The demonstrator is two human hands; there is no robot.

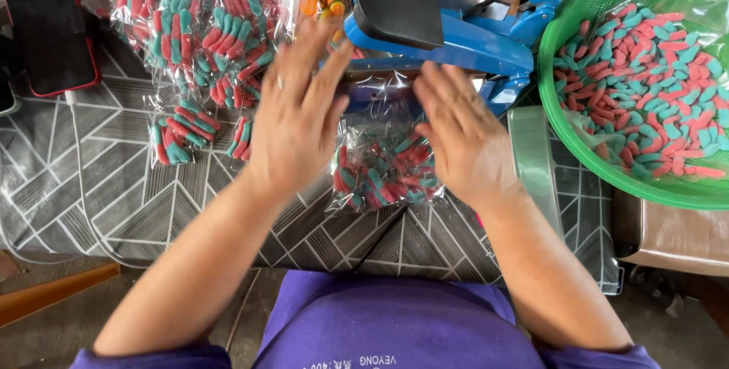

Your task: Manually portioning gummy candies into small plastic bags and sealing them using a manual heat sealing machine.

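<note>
Left to right: phone (49, 27) at the table's far left corner; heap of sealed candy bags (201, 42); left hand (296, 115), fingers spread and flat, gripping nothing; clear bag of red-and-blue gummy candy (383, 168) lying on the patterned table (114, 202) between both hands, its open top under the blue heat sealer (456, 31); right hand (463, 130), likewise open; green basket (577, 134) of loose candy at right. Best handled, by my judgement, with the bag mouth smoothed flat and square in the bar, candy kept back from it; free room lies only toward the near table edge, heap and basket crowding either side
</note>
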